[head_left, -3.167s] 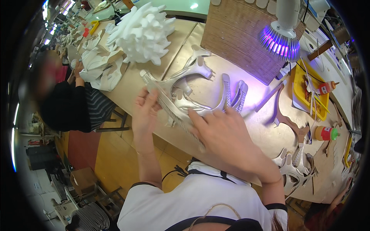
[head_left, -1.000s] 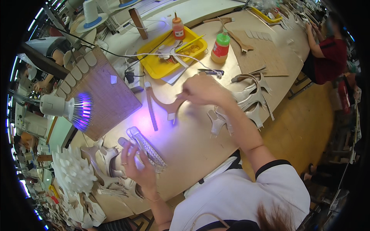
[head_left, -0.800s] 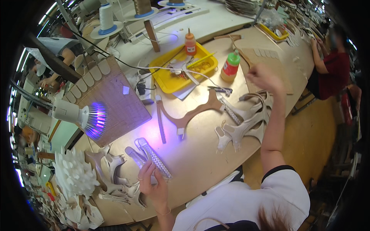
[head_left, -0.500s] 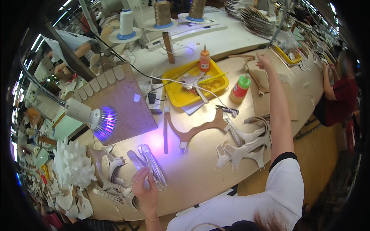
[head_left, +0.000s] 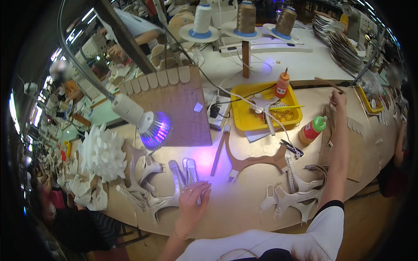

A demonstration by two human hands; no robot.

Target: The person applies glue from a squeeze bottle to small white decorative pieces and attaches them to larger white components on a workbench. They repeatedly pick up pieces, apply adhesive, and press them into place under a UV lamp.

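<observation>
My left hand rests over the lower ends of light straps with braided texture, its fingers stretched toward the right. How firmly it touches them is hidden under the fingers. At the far right of the table my right hand is closed on a thin brown strip that points up and left. A tan forked upper piece lies mid-table between my arms. Pale strappy shoe uppers lie beside my right forearm, and more uppers lie left of my left hand.
A lit lamp hangs over the left of the table by a brown board. A yellow tray, a green-capped bottle and an orange bottle stand beyond. Thread spools stand behind; dark snips lie near the tray.
The view has swung, shifting the table toward the right. My left hand has moved slightly up over the straps, its fingers now stretched rightward. My right hand remains at the far right with the strip.
</observation>
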